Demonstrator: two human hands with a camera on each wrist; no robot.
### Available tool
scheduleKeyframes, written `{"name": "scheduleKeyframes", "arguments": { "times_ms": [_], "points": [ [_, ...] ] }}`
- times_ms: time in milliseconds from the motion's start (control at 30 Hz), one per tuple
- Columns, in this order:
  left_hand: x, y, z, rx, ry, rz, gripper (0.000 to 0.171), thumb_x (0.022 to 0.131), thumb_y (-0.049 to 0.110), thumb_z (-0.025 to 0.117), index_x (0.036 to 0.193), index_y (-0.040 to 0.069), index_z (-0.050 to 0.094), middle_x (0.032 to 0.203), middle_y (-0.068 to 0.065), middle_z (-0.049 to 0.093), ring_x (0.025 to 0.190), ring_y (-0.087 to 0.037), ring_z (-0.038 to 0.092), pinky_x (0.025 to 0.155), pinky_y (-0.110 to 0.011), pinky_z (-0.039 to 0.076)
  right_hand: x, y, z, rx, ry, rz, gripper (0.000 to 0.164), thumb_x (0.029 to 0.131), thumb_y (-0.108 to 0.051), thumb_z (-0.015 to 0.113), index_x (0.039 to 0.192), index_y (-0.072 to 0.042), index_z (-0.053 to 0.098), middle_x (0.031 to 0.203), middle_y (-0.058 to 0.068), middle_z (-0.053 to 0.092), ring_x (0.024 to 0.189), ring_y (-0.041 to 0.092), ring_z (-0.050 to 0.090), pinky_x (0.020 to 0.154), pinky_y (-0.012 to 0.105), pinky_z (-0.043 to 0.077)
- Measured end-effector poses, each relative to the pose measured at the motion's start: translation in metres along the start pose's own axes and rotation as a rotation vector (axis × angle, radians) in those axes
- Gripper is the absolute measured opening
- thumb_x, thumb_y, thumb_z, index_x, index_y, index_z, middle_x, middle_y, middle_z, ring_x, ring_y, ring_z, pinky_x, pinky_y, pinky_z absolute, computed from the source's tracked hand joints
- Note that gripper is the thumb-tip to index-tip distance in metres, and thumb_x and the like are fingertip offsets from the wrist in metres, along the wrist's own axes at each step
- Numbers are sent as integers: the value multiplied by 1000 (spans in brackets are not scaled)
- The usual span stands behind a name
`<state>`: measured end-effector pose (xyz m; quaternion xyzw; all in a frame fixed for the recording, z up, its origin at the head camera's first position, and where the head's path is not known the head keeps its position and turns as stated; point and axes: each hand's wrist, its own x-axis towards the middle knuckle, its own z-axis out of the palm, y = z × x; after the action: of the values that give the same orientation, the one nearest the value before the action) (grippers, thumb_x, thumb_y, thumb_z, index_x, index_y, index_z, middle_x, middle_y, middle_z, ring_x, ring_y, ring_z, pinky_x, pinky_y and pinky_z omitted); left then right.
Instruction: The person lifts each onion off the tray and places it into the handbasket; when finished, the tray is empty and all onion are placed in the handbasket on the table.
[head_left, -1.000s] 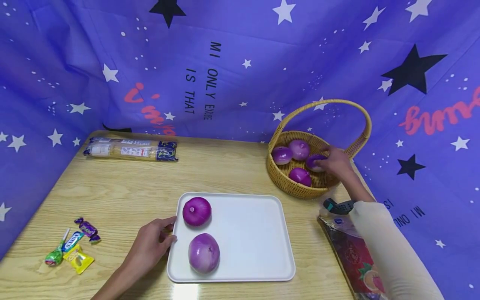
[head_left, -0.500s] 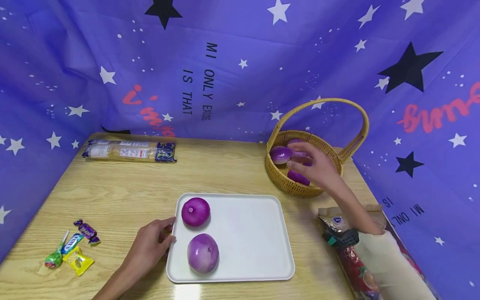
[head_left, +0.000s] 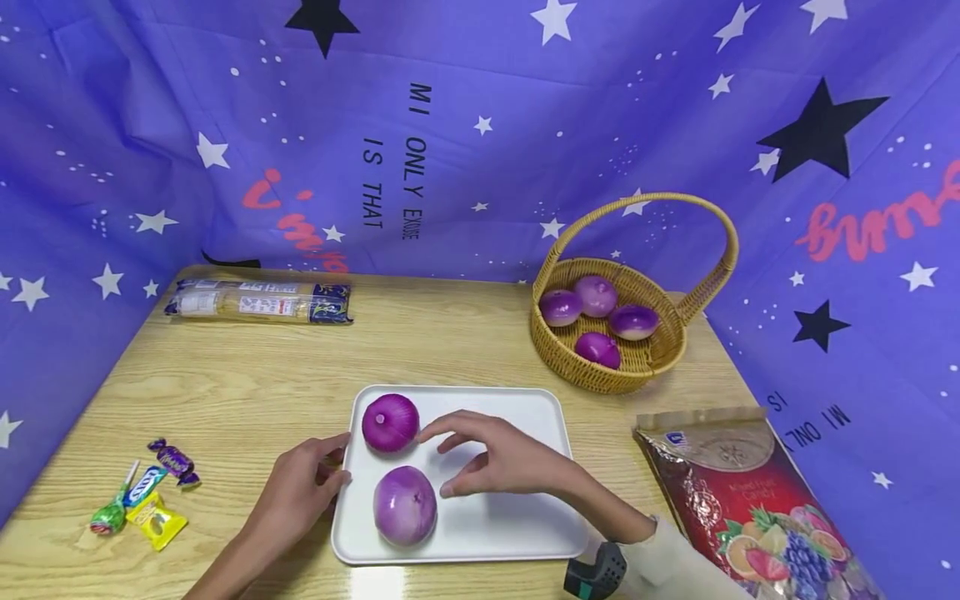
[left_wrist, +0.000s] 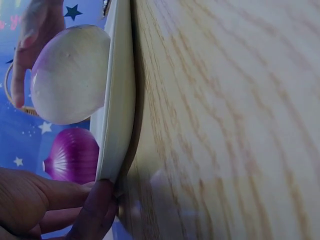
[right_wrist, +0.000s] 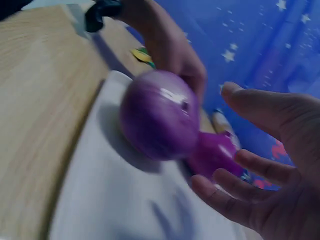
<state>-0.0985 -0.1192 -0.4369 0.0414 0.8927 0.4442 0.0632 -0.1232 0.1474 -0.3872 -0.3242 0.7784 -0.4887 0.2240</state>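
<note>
My left hand [head_left: 303,479] pinches the left rim of a white tray [head_left: 510,533]; the left wrist view shows the thumb and fingers at its edge [left_wrist: 119,115]. On the tray's left side sit two purple onions: a darker one [head_left: 390,423] at the back and a larger, paler one [head_left: 405,507] in front. Over the tray, just right of both onions, my right hand [head_left: 502,458] holds nothing. Its fingers are spread and loosely bent [right_wrist: 280,175], close to the onions without gripping either.
A wicker basket [head_left: 585,379] with several purple onions stands at the back right. At right lies a red bag of mixed fruit candy [head_left: 757,500]. Wrapped sweets and a lollipop [head_left: 108,517] lie at left, and a clear pasta packet [head_left: 258,302] at the back left.
My right hand has left the onion in the basket and come down-left over the tray, with nothing in it. The left hand has stayed at the tray's rim.
</note>
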Motion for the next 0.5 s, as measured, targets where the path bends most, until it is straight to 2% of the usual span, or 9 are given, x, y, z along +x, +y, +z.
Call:
{"name": "scheduleKeyframes", "arguments": {
  "times_ms": [100,200,500],
  "points": [
    [0,0,0,-6,0,-8,50,73,-6,65,120,-1,51,96,-10,56,62,-11,56,45,-16,49,5,7,12,-17,-81,-24,60,70,-27,73,124,-27,47,123,-11,44,106,21,51,67,24,54],
    [0,-1,0,-6,5,-2,50,72,-6,65,120,-1,51,95,-10,57,61,-11,56,45,-17,49,10,12,20,-32,-126,-65,60,69,-27,74,123,-26,47,124,-12,45,105,15,51,65,24,54],
    [1,-1,0,24,25,30,50,71,-5,67,118,0,53,93,-10,59,60,-9,56,43,-15,47,14,5,26,-139,-135,-131,53,70,-22,73,119,-23,52,122,-8,46,109,6,44,68,21,52]
  ]
}}
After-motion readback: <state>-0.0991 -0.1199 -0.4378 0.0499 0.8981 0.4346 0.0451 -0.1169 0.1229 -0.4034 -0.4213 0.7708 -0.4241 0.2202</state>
